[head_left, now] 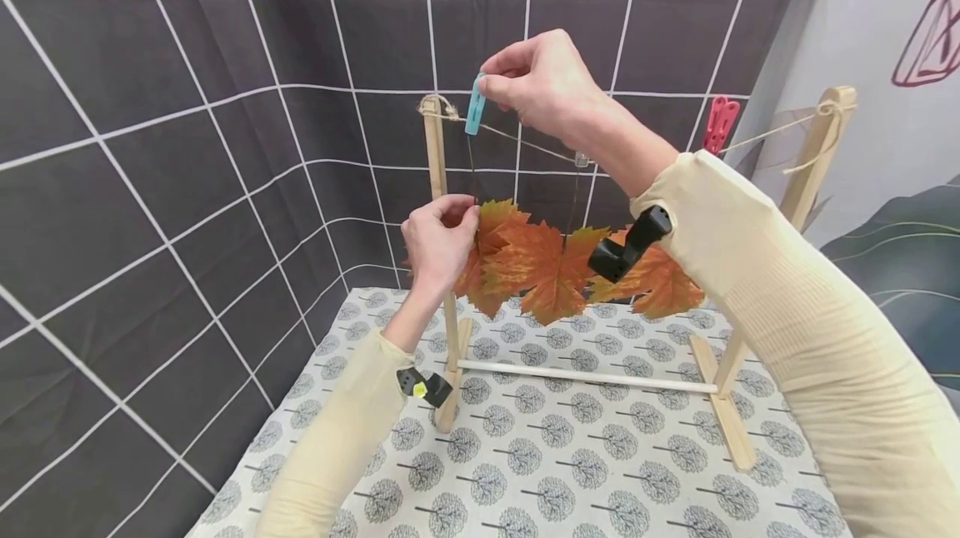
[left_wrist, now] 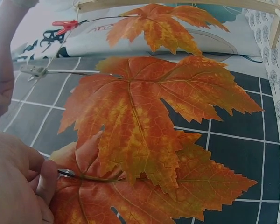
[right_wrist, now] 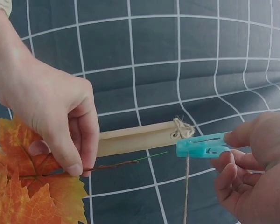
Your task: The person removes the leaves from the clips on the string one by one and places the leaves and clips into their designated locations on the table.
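Observation:
My left hand (head_left: 441, 240) pinches the thin stem (right_wrist: 114, 166) of an orange maple leaf (left_wrist: 91, 200) between thumb and forefinger. The stem's greenish tip points up and stands a little apart from a light blue clothespin (right_wrist: 203, 145) in the right wrist view. My right hand (head_left: 551, 88) pinches that clothespin by its handle end, its other end at the twine (right_wrist: 186, 186) near the left post. Two more maple leaves hang beside it: the middle one (left_wrist: 130, 112) from a clear clip (left_wrist: 35, 71), the far one (left_wrist: 154, 28) from a red clothespin (head_left: 721, 123).
The twine is tied between a left wooden post (head_left: 435, 146) and a right post (head_left: 813, 155). A white crossbar (head_left: 585, 376) joins their feet on a tree-patterned tablecloth (head_left: 555, 471). Dark gridded cloth (head_left: 360, 30) hangs behind and to the left.

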A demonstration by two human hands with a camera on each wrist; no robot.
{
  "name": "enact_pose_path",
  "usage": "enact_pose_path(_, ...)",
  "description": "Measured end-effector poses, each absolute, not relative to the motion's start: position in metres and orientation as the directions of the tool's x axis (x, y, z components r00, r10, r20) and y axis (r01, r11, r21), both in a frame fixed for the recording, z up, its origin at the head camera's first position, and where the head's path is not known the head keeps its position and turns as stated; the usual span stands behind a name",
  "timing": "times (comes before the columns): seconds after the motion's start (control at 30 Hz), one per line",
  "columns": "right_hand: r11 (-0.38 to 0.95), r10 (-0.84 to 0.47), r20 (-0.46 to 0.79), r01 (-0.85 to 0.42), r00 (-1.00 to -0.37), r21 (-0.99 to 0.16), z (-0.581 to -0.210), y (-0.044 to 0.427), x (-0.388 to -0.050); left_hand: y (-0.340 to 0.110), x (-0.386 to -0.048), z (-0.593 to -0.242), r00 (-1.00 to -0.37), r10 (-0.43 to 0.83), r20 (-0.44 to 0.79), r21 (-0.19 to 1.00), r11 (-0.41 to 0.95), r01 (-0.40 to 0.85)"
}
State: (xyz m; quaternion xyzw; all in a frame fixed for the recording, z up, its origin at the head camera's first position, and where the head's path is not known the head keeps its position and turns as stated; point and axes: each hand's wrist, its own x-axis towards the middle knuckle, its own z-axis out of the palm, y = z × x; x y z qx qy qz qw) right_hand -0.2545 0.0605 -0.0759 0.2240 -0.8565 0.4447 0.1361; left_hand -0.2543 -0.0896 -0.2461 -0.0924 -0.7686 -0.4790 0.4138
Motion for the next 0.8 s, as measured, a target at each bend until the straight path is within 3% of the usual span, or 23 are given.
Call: enact_pose_path(0.8,0.568,-0.205,0.502,-0.520,-0.840,-0.638,-0.0718,0.0587,-0.2554,-0.0889,-0.2576,-0.2456,-0.646,-0.251,0.721,0.661,0.529,0.532)
